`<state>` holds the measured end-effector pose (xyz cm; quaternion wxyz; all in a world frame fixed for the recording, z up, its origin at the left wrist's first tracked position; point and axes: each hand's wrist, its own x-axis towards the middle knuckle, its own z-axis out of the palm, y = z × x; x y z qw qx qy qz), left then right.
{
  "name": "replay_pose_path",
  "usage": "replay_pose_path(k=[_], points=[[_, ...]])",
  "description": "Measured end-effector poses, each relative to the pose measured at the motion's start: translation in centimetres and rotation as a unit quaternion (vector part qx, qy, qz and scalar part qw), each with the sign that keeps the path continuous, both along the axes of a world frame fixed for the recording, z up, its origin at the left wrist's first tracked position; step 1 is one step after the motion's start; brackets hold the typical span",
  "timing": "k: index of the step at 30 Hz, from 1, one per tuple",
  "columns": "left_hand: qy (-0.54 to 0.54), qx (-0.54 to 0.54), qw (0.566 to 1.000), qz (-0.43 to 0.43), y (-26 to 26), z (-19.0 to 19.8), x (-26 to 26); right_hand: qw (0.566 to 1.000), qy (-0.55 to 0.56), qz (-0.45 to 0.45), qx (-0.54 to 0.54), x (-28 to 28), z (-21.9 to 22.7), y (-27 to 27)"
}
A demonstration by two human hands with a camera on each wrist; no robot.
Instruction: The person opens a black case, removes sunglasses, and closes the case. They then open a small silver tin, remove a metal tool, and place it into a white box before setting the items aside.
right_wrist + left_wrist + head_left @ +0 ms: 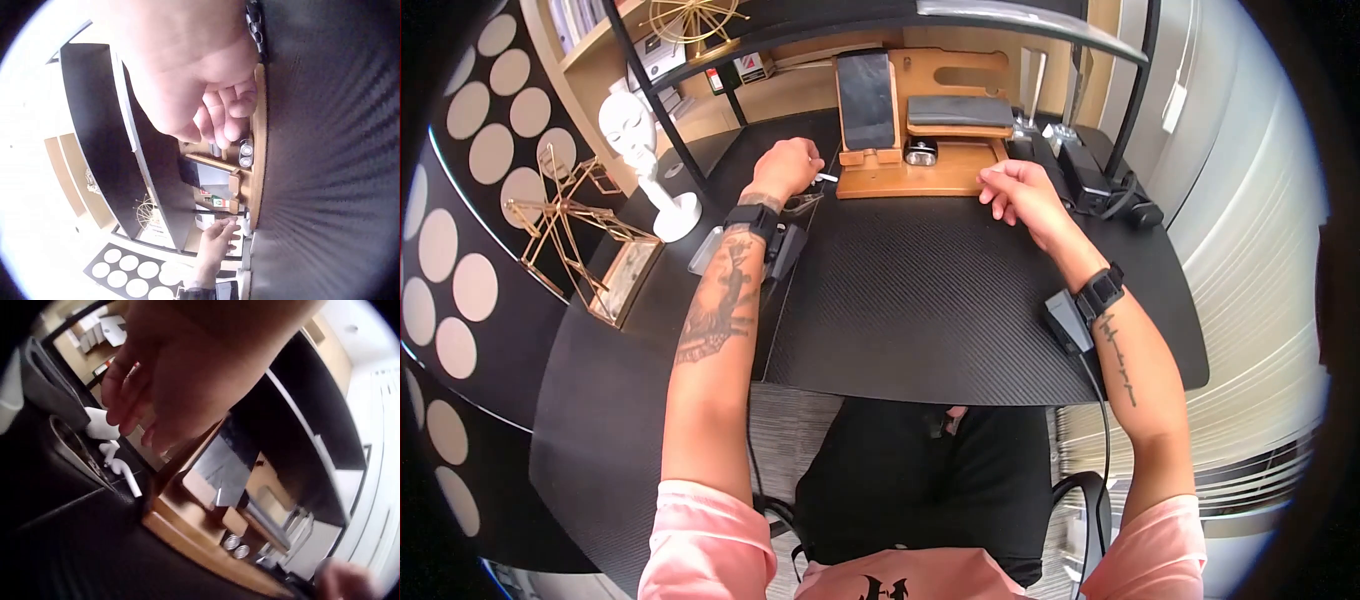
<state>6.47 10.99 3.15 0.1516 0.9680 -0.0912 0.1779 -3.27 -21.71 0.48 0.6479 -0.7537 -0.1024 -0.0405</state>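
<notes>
A wooden desk organizer (875,185) stands at the back of the black desk, with a phone (867,105) leaning upright in it. A grey flat case (957,111) rests on its shelf, and a small black item with two round lenses (246,153) sits on its base. My left hand (785,168) hovers by the organizer's left end, fingers loosely bent. White earbuds (128,477) and a white rounded case (102,424) are close below its fingertips. My right hand (1028,198) is at the organizer's right end, fingers loosely curled, with nothing visible in them.
A white mannequin head (635,140) and a gold Ferris wheel model (565,215) stand to the left. Black devices and cables (1090,180) lie at the back right. A raised black shelf (800,35) with upright posts spans the rear of the desk.
</notes>
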Motion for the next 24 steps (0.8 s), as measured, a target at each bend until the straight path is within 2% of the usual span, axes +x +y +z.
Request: replay_pose_path(k=[3,6,7,12,18,20,24], points=[[0.047,0.148,0.987,-0.033,-0.5,-0.2,0.5,1.000,-0.002,-0.001,-0.011,0.3,-0.8,-0.2],[0.057,0.171,0.982,-0.054,-0.4,-1.1,1.7,1.000,-0.015,0.014,-0.003,0.4,-1.0,-0.2],[0.027,0.165,0.983,-0.072,-0.5,-1.3,1.7,1.000,-0.019,0.007,-0.007,0.2,-0.8,0.1],[0.037,0.171,0.983,-0.058,-0.7,-1.4,2.4,1.000,-0.009,0.012,-0.018,0.2,-0.8,0.2],[0.020,0.168,0.981,-0.094,-1.0,-0.7,1.5,0.999,-0.008,0.020,-0.040,0.3,-0.8,0.0],[-0.020,0.161,0.981,-0.105,-0.7,-0.4,1.4,0.999,-0.010,0.016,-0.033,0.3,-0.9,0.1],[-0.024,0.050,0.996,-0.067,0.1,3.1,-0.1,0.999,-0.013,0.023,-0.041,0.3,-1.0,0.1]])
